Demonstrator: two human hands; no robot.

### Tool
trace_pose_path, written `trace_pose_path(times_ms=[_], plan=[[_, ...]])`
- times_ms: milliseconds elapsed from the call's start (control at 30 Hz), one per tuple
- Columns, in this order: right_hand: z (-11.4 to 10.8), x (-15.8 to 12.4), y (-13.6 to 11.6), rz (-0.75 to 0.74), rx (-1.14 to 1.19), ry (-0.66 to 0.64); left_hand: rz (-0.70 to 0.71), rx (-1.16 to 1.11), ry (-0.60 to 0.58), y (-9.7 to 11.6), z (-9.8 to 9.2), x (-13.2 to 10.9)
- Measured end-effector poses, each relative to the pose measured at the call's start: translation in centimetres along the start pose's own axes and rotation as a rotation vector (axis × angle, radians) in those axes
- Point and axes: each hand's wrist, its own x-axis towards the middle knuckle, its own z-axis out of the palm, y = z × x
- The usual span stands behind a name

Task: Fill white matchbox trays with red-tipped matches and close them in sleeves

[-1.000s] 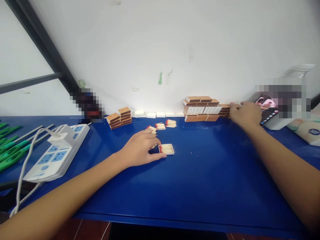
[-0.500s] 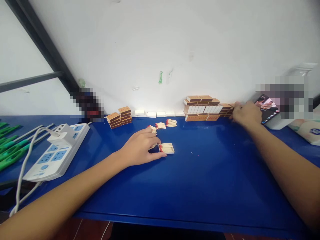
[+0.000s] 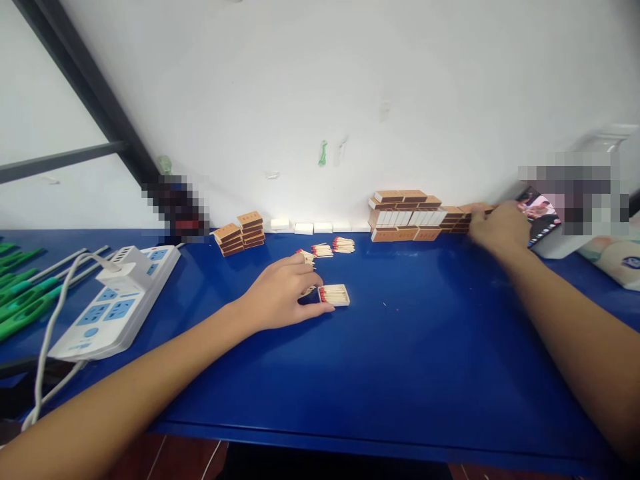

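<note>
An open matchbox tray filled with red-tipped matches lies on the blue table. My left hand is curved around its left end, with the thumb along the near side and the fingers at the far corner. Loose matches show beneath and beyond those fingers. At the far right, my right hand has its fingers closed at the end of a low stack of matchboxes; the fingertips are partly hidden and slightly blurred. Two small piles of matches, one nearer and one farther right, lie beyond the tray.
Stacked matchboxes stand against the wall, with a smaller stack at left. White trays line the wall between them. A power strip and green-handled tools occupy the left. A screen stands beyond my right hand.
My right hand has shifted slightly rightward along the low stack, uncovering more of the end matchboxes. My left hand stays at the tray.
</note>
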Motion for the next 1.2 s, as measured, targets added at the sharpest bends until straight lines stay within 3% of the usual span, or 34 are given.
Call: trace_pose_path(times_ms=[100, 267, 333, 433, 500, 567, 700, 900, 1000, 1100, 1200], plan=[[-0.6, -0.4, -0.5, 0.098, 0.041, 0.022, -0.001, -0.006, -0.009, 0.0, -0.1, 0.0], [-2.2, -1.2, -1.6, 0.105, 0.103, 0.082, 0.0, -0.008, 0.005, 0.1, -0.2, 0.0], [-3.4, -1.7, -2.3, 0.054, 0.132, 0.171, 0.009, -0.003, 0.029, 0.1, -0.3, 0.0], [-5.4, -3.1, -4.2, -0.15, 0.242, 0.362, 0.007, 0.027, 0.071, 0.1, -0.3, 0.0], [-6.6, -4.8, -5.9, -0.256, 0.328, 0.405, -0.01, 0.055, 0.099, 0.0, -0.2, 0.0], [-7.5, -6.9, -7.8, -0.241, 0.446, 0.28, -0.033, 0.067, 0.137, -0.1, -0.1, 0.0], [-7.7, -10.9, -10.2, -0.336, 0.617, -0.209, -0.081, 0.056, 0.224, -0.3, 0.1, 0.0], [-5.6, -11.7, -9.8, -0.69, 0.409, -0.721, -0.118, 0.064, 0.26, -0.5, 0.3, 0.0], [-5.0, -11.0, -9.2, -0.736, 0.302, -0.693, -0.125, 0.061, 0.25, -0.5, 0.3, 0.0], [-5.0, -10.9, -8.9, -0.837, 0.405, -0.621, -0.134, 0.056, 0.258, -0.4, 0.3, 0.0], [-4.9, -11.3, -8.9, -0.947, 0.454, -0.647, -0.142, 0.057, 0.264, -0.5, 0.3, 0.0]])
